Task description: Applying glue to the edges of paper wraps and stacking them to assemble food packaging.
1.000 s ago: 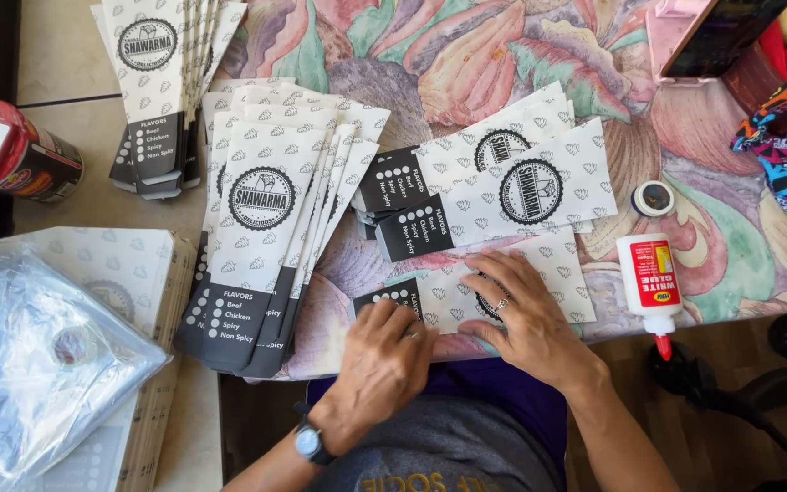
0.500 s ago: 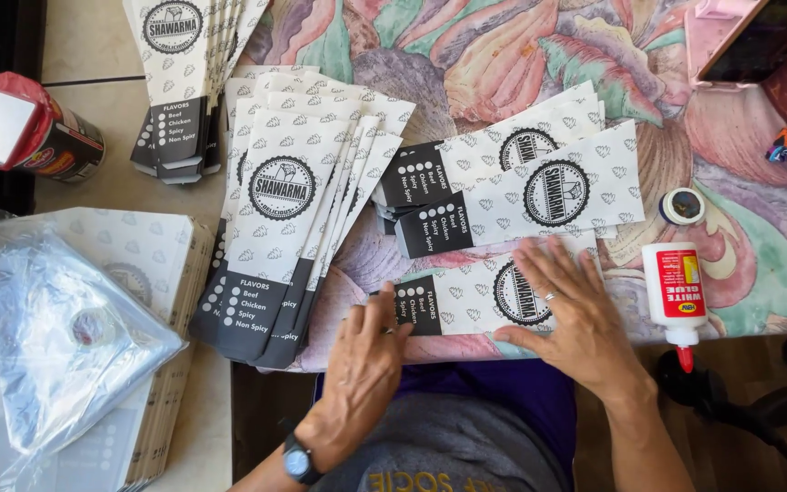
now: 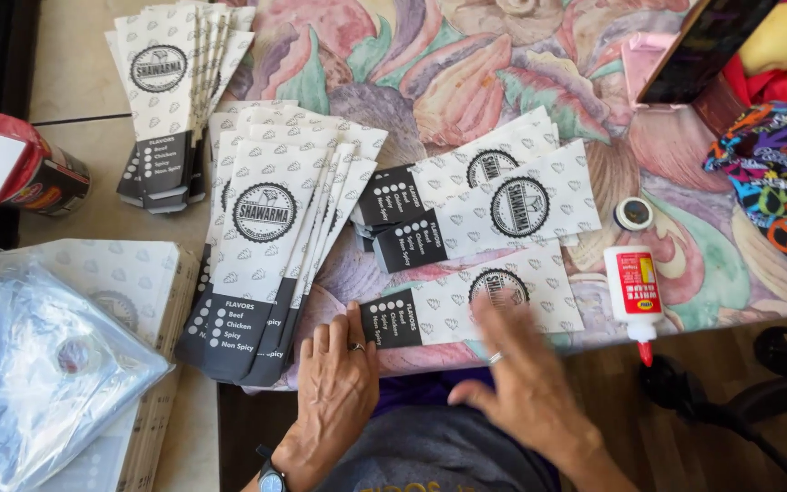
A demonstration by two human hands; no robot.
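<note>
Progress: several finished paper sleeves (image 3: 503,196) lie overlapped at the middle of the flowered tablecloth (image 3: 466,82), and a fanned stack of sleeves (image 3: 270,246) sits at its left edge. A pile of flat sheets (image 3: 152,301) under a clear plastic bag (image 3: 34,364) remains, so much appears left.

The sleeve in hand (image 3: 475,305) lies flat along the near edge. The left hand (image 3: 334,392) rests flat, fingers together, fingertips on its dark end. The right hand (image 3: 526,387) is spread over its right half; motion blur makes contact uncertain. A white glue bottle (image 3: 632,292) lies just right of the sleeve.
</note>
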